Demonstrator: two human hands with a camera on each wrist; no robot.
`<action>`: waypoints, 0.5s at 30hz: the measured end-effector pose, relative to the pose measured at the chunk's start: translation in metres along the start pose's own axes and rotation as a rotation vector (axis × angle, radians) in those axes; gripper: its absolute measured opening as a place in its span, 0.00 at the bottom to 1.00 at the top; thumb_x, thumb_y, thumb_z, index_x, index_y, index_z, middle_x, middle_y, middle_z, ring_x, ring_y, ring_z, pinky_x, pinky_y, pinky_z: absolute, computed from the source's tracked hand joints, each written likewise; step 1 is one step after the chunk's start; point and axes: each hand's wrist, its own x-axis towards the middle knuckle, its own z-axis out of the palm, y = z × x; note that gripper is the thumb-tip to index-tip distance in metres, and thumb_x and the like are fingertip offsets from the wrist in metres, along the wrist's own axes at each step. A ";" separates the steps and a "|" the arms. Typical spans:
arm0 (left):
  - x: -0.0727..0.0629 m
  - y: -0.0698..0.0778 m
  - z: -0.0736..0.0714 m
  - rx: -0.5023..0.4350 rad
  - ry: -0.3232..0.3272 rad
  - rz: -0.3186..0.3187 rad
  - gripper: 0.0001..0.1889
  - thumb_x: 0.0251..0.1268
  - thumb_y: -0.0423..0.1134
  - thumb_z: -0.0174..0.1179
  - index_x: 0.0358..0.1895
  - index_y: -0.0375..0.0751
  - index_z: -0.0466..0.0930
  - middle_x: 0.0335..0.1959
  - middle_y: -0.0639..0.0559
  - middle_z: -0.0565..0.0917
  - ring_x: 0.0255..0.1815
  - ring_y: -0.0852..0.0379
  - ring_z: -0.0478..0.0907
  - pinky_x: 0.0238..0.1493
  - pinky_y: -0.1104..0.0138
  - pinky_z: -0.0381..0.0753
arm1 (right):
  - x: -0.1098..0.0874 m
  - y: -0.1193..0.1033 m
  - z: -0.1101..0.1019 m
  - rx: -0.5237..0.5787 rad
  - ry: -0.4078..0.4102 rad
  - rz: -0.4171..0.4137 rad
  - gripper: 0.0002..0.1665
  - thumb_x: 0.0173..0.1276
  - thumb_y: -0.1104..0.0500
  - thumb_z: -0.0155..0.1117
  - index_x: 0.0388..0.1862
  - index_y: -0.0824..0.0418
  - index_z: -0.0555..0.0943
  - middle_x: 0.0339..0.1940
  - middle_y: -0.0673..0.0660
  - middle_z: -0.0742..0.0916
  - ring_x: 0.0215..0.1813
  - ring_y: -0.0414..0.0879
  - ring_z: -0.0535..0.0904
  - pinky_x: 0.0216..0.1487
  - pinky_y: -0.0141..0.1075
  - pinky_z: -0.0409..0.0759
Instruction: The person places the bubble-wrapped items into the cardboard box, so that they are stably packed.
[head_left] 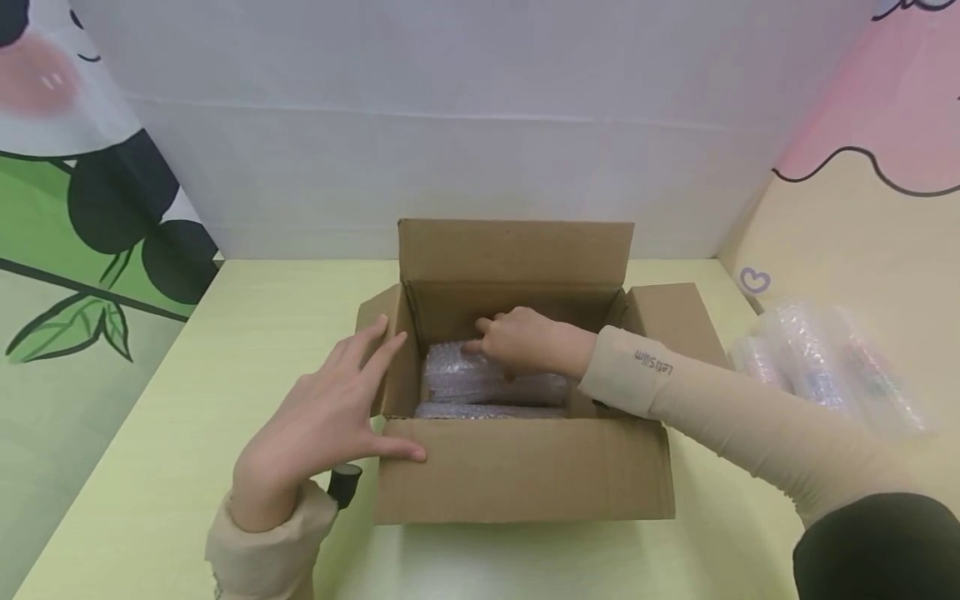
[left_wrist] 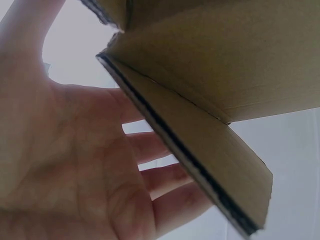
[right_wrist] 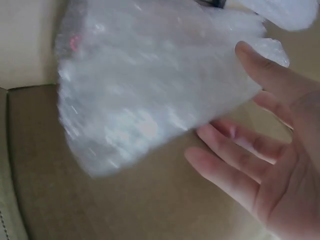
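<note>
An opened cardboard box [head_left: 525,475] stands on the table, with bubble-wrapped packages inside. My left hand [head_left: 330,408] lies along its left side, fingers extended behind the left flap [left_wrist: 200,145] and thumb touching the front flap. Inside the box, my right hand [head_left: 525,342] is over a bubble-wrapped package [head_left: 457,379]. The right wrist view shows my thumb at that clear wrapped package's [right_wrist: 135,85] edge, the other fingers spread loosely beside and below it. A second wrapped package [head_left: 487,412] lies nearer the front wall. What the wraps contain is hidden.
Several bubble-wrapped packages [head_left: 817,367] lie to the right of the box. The box's back flap [head_left: 517,250] stands up and the right flap [head_left: 675,321] folds outward. A pale wall [head_left: 465,167] rises behind the pale yellow table [head_left: 187,408].
</note>
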 end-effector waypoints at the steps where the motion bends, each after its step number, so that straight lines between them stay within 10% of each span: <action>1: 0.000 0.000 0.000 0.000 -0.004 -0.002 0.65 0.33 0.76 0.67 0.74 0.38 0.56 0.76 0.38 0.56 0.68 0.37 0.64 0.29 0.54 0.80 | -0.002 0.001 -0.002 0.020 0.004 0.002 0.43 0.53 0.48 0.77 0.68 0.45 0.72 0.51 0.56 0.82 0.45 0.51 0.83 0.37 0.42 0.84; 15: -0.001 0.001 0.000 -0.006 -0.021 -0.021 0.64 0.34 0.74 0.69 0.74 0.38 0.56 0.76 0.38 0.54 0.70 0.37 0.61 0.35 0.48 0.81 | -0.059 0.033 -0.056 0.385 0.088 0.056 0.36 0.64 0.52 0.69 0.70 0.49 0.69 0.64 0.55 0.78 0.60 0.51 0.78 0.57 0.48 0.79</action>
